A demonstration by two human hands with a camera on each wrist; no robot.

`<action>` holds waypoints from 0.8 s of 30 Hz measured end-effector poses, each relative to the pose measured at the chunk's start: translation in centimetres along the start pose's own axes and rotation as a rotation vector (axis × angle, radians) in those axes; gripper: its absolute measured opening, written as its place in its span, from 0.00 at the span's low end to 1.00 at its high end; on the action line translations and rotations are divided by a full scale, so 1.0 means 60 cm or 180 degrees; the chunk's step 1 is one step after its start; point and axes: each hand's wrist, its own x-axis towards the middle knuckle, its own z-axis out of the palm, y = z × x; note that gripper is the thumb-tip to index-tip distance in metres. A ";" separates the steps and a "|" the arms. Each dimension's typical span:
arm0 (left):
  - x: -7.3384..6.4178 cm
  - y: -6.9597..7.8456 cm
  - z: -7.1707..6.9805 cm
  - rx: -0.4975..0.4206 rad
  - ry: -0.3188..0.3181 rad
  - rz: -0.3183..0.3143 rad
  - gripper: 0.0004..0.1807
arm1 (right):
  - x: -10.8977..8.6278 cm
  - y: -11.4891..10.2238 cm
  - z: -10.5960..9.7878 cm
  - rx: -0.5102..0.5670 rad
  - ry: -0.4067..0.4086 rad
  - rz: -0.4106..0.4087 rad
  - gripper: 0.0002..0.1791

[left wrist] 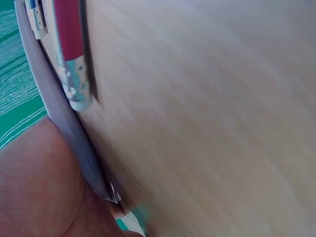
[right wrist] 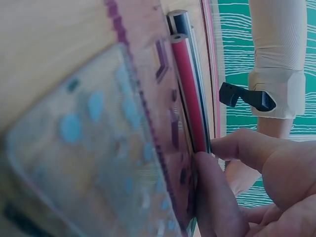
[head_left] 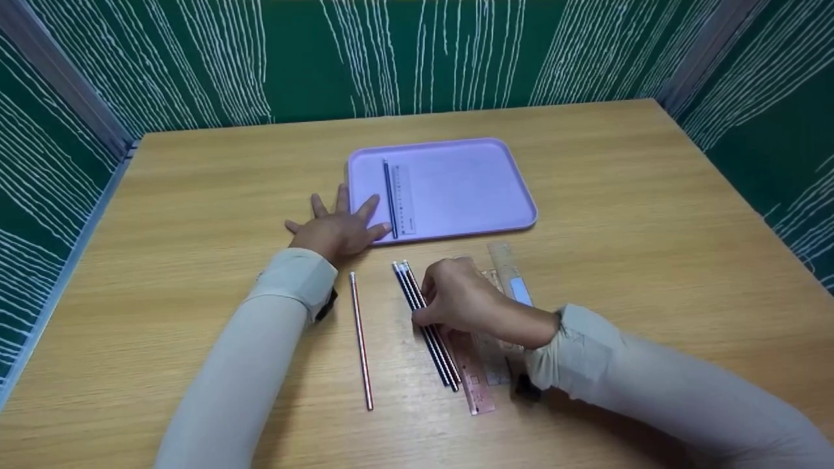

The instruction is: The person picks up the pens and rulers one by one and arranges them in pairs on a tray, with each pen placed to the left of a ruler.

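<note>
My left hand (head_left: 335,228) has its fingers spread over the left front corner of a purple tray (head_left: 469,189). Inside the tray, a dark pencil (head_left: 391,198) lies alongside a short clear ruler (head_left: 403,199). Several striped pencils (head_left: 438,355) lie side by side on the table, and my right hand (head_left: 462,296) reaches down over them. In the right wrist view its thumb and finger pinch a red striped pencil (right wrist: 191,94) in that group. Right beside it lie a pink ruler (right wrist: 163,74) and a clear ruler with blue dots (right wrist: 98,148), partly hidden by the hand in the head view.
A single red striped pencil (head_left: 361,342) lies apart, between the forearms. Another clear ruler (head_left: 503,257) with a blue patch extends behind my right hand. Green panels with white streaks (head_left: 417,58) border the wooden table (head_left: 195,326).
</note>
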 end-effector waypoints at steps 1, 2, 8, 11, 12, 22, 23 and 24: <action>0.000 0.000 0.000 -0.0006 -0.0007 -0.0004 0.40 | 0.000 -0.001 0.000 -0.0026 0.0013 -0.0011 0.12; 0.000 0.000 0.000 -0.0015 -0.0015 -0.0007 0.40 | 0.000 -0.001 0.001 -0.0046 0.0024 -0.0016 0.13; -0.001 0.000 0.001 -0.0026 -0.0031 0.0000 0.40 | 0.001 -0.001 0.003 -0.0174 0.0075 -0.0005 0.10; -0.001 -0.001 0.001 -0.0015 -0.0023 0.0019 0.41 | 0.002 -0.001 -0.001 -0.0179 0.0052 -0.0025 0.08; -0.001 -0.001 0.000 -0.0013 -0.0023 0.0022 0.41 | 0.002 -0.001 -0.003 -0.0158 0.0031 -0.0038 0.08; -0.003 0.000 -0.001 -0.0118 -0.0014 -0.0008 0.41 | 0.001 0.005 -0.015 0.0008 -0.0087 -0.0102 0.09; -0.003 0.000 -0.001 -0.0124 -0.0018 -0.0014 0.41 | 0.001 0.006 -0.015 0.0009 -0.0082 -0.0103 0.10; -0.003 0.000 0.000 -0.0126 -0.0024 -0.0018 0.41 | 0.000 0.007 -0.015 0.0025 -0.0080 -0.0101 0.10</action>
